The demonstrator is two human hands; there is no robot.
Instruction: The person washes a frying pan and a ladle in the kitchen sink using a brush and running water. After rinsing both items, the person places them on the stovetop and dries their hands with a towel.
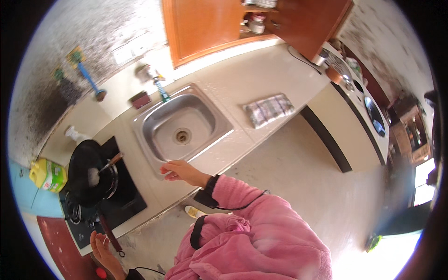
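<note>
My right hand, in a pink fleece sleeve, hovers over the front edge of the counter by the near corner of a stainless steel sink. Its fingers are loosely bent, and nothing shows in them. At the lower left, my left hand is raised beside the long handle of a black wok, apparently not gripping it. The wok sits tilted in view on a black gas stove. A turner with a wooden handle rests inside it. The sink basin holds no dishes.
A yellow oil jug stands behind the stove. Right of the sink lies a checked packet or folded cloth. A tap and a dark red block are behind the sink. One cabinet door hangs open above the counter.
</note>
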